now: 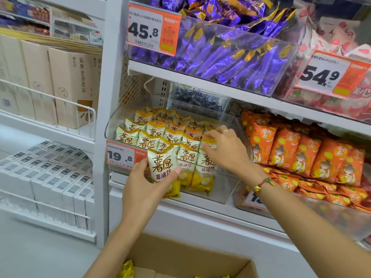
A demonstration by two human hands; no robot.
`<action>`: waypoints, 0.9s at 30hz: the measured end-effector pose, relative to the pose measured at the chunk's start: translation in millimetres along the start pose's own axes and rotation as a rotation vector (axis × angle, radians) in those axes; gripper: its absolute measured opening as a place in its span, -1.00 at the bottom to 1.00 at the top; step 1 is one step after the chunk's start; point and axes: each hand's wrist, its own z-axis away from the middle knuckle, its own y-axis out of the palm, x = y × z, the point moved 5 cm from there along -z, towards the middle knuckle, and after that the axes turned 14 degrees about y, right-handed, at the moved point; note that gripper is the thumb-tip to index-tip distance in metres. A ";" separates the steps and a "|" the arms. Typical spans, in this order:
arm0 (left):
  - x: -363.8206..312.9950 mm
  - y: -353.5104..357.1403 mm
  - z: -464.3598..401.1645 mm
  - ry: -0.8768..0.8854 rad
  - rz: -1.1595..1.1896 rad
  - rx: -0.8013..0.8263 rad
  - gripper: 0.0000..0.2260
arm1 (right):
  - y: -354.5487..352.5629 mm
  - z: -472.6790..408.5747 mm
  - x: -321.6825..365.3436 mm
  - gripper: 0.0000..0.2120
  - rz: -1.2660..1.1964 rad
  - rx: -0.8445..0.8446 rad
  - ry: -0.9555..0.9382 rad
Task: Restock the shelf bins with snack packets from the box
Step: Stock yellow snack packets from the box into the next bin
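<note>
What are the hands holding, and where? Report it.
Left hand grips a yellow snack packet by its lower sides. Right hand pinches another packet's top edge in the bin.

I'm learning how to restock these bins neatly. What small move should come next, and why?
Probably slot the packet gripped by the left hand into the front row of the clear bin; the right hand is already among the packets there.

A white-and-yellow snack packet with brown characters is standing upright just in front of the clear shelf bin, overlapping its front wall. Inside the bin, matching packets are standing upright in tight rows, filling it from front to back. Below the bin, the open cardboard box is showing yellow packet ends near its left side.
</note>
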 end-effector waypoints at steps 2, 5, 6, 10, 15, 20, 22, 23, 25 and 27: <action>1.1 -2.5 -1.3 -0.005 0.014 -0.006 -0.48 | 26.3 -9.1 5.9 -0.49 -0.012 0.232 -0.004; 0.8 -5.0 -0.9 -0.018 0.049 -0.016 -0.54 | 56.7 -13.1 5.5 -0.43 -0.016 0.532 0.054; 1.3 -5.7 -1.7 -0.023 0.051 -0.020 -0.57 | 59.1 -13.4 5.9 -0.43 -0.034 0.569 0.061; 1.1 -6.4 -3.5 -0.029 0.049 -0.018 -0.59 | 58.8 -11.3 7.4 -0.45 -0.005 0.594 0.044; -5.9 -8.1 -4.1 -0.011 0.058 -0.032 -0.54 | 51.2 -10.7 10.8 -0.42 0.034 0.613 0.042; -27.9 -12.6 -3.4 0.003 0.216 -0.056 -0.28 | 5.9 23.5 14.4 -0.43 -0.012 0.162 -0.102; -35.8 -12.8 -5.1 -0.007 0.263 -0.047 -0.20 | -15.0 46.9 3.1 -0.51 -0.014 -0.038 -0.149; -40.6 -12.5 -8.6 -0.008 0.274 -0.042 -0.24 | -24.2 56.1 -7.1 -0.54 -0.023 -0.149 -0.150; -51.2 -7.8 -19.1 -0.005 0.315 -0.009 -0.39 | -36.8 66.3 -34.7 -0.58 -0.068 -0.350 -0.102; -61.7 2.1 -32.5 -0.045 0.392 0.053 -0.35 | -37.9 66.3 -62.2 -0.53 -0.098 -0.396 -0.012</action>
